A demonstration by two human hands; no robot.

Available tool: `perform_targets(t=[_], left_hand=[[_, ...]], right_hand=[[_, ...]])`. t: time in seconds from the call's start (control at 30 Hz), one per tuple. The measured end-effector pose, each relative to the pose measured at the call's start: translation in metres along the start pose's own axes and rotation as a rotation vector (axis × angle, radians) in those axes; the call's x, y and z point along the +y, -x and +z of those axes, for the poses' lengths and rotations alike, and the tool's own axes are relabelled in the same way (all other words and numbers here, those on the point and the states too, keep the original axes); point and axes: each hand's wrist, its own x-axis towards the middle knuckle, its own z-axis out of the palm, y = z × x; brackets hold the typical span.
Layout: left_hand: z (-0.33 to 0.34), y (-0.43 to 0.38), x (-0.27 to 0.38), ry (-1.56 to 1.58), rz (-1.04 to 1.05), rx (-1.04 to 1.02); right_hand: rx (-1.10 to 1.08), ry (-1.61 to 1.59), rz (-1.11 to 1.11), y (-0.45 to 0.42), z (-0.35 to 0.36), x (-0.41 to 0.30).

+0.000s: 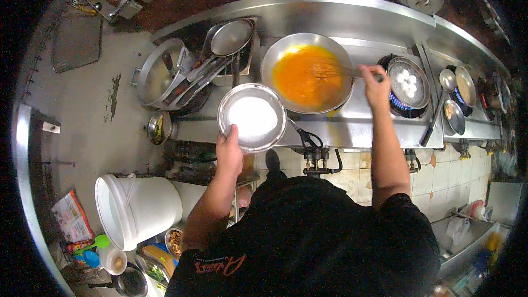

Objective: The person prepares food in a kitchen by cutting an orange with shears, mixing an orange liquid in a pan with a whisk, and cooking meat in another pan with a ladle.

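Observation:
My left hand [230,152] grips the rim of a round metal bowl [222,111] with white contents [252,117], which could be a powder or a liquid. The bowl is held at the stove's front edge, just left of a large metal pan [270,49]. Orange-yellow liquid [297,76] covers the bottom of that pan. A wire whisk [330,68] dips into the liquid from the right, its handle closed in my right hand [376,84]. Black-handled kitchen scissors or tongs [309,138] show partly behind the bowl, against the stove front.
To the right, a pan [409,103] of water with several white eggs sits over a blue flame [400,102]. A ladle [437,107] and small pans [454,117] lie beyond. Leftward are a pot [142,78] with utensils and a strainer [232,38]. A white bucket [152,206] stands lower left.

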Motion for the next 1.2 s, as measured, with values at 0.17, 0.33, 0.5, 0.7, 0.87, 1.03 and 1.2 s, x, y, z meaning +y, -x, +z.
perform_targets(t=[0.17, 0.33, 0.5, 0.7, 0.87, 1.03, 1.2], left_hand=[[0.025, -0.037, 0.022, -0.247, 0.165, -0.076], [0.057, -0.064, 0.041, -0.333, 0.245, -0.135], [0.103, -0.097, 0.048, -0.470, 0.279, -0.172], [0.120, -0.130, 0.045, -0.602, 0.360, -0.109], [0.149, -0.139, 0.053, -0.584, 0.357, -0.196], [0.151, -0.140, 0.060, -0.646, 0.359, -0.140], [0.159, -0.144, 0.056, -0.690, 0.383, -0.088]], right_hand=[[-0.319, -0.043, -0.035, 0.040, 0.027, -0.019], [-0.148, 0.017, -0.007, 0.013, -0.027, -0.024], [0.021, -0.038, -0.059, 0.025, 0.027, 0.002], [-0.304, 0.003, -0.057, 0.043, -0.027, -0.025], [-0.017, -0.078, -0.048, 0.024, 0.016, 0.014], [-0.303, -0.083, -0.062, 0.049, 0.007, -0.012], [-0.126, 0.010, -0.014, 0.032, -0.033, -0.020]])
